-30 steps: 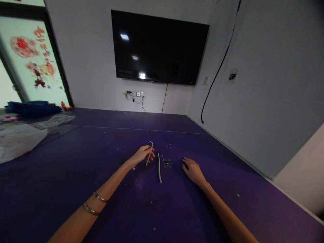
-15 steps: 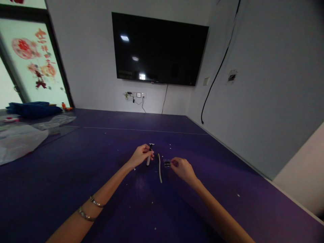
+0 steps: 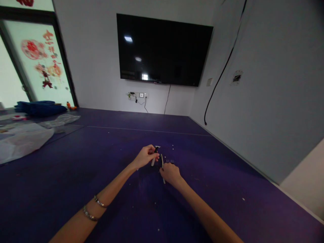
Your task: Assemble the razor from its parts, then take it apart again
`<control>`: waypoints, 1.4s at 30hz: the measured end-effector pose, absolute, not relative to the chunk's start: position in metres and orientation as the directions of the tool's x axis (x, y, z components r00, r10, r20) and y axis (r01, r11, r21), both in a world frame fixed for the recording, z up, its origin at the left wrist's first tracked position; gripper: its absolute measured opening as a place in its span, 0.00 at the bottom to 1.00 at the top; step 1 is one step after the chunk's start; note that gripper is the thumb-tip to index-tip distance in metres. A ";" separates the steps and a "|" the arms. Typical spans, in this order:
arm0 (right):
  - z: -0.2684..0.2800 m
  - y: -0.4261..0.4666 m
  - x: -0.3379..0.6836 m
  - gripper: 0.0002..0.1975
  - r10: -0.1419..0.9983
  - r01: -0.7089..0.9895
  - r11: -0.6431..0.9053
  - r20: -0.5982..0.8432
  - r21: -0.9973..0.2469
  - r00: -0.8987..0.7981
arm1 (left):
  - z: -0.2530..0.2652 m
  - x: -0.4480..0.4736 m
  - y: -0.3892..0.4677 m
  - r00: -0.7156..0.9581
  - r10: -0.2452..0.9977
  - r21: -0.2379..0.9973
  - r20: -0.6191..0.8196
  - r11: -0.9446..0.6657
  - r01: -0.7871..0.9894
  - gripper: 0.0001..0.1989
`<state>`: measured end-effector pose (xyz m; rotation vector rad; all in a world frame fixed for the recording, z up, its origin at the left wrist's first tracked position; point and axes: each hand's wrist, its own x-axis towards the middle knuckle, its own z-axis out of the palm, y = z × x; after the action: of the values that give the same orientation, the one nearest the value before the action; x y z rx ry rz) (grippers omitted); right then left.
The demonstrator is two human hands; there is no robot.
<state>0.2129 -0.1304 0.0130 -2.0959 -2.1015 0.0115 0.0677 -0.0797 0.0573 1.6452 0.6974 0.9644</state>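
Note:
My left hand (image 3: 147, 156) is closed around a razor (image 3: 153, 161) with a pale handle, a dark neck and a T-shaped head pointing up. Just right of it, a slim cream toothbrush (image 3: 162, 162) with a dark head lies on the purple surface. My right hand (image 3: 171, 173) is closed over the toothbrush's middle, its fingertips pinching the handle; the lower end sticks out below. Behind the right knuckles a small clear case (image 3: 172, 161) with something dark inside shows in part, the rest hidden by the hand.
The purple surface (image 3: 121, 195) carries scattered white specks. Clear plastic bags (image 3: 25, 140) and a dark blue cloth (image 3: 40, 108) lie at the left. A television (image 3: 164, 50) hangs on the far wall, and a black cable (image 3: 224, 69) dangles at the right.
My right hand has let go of the small clear case and moved left onto the toothbrush. My left hand still holds the razor, slightly nearer the toothbrush. The view has shifted a little.

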 end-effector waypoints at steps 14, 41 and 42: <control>0.077 -0.137 0.300 0.16 0.855 0.714 0.474 0.464 -0.515 -0.233 | 0.062 0.062 -0.081 0.555 0.774 0.921 0.305 -0.387 0.033 0.12; 0.112 -0.168 0.297 0.13 0.761 0.731 0.553 0.601 -0.401 -0.246 | 0.063 0.070 -0.095 0.567 0.760 0.897 0.317 -0.434 0.081 0.12; 0.112 -0.168 0.296 0.13 0.763 0.722 0.560 0.594 -0.408 -0.256 | 0.063 0.070 -0.095 0.568 0.759 0.896 0.317 -0.437 0.084 0.12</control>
<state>0.2962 -0.1685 0.1121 -1.1907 -2.0130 0.0672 0.0702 -0.0954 0.0632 1.8793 0.6837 0.9213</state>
